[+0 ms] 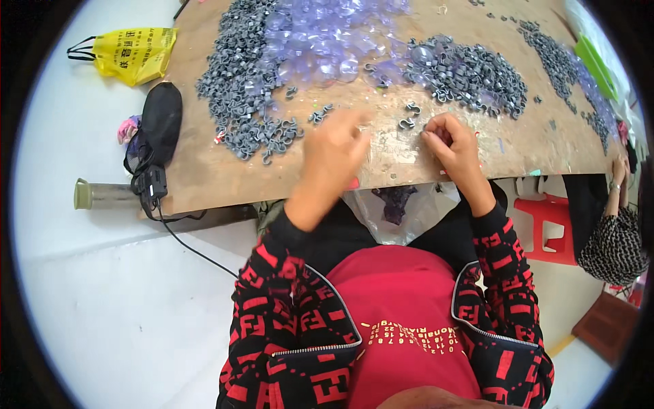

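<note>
Smeared by motion, my left hand [335,151] hangs over the table's near part, its fingers too blurred to read. A few grey plastic hooks [319,114] lie just beyond it. My right hand [452,142] is curled near the front edge, thumb and forefinger pressed together; whatever may be between them is hidden. Two loose grey hooks [407,123] rest beside its fingertips. To the left spreads a large heap of grey hooks [238,88], touching a pile of clear purplish plastic discs [320,48]. Farther right is another heap of grey pieces [470,75] with some clear discs among them.
The worn wooden table [225,183] holds more grey pieces [552,61] at far right. Left of it are a yellow bag [133,54], a black pouch [162,119] and a cable [197,251]. A red stool [548,228] and another person's arm [615,187] are at right.
</note>
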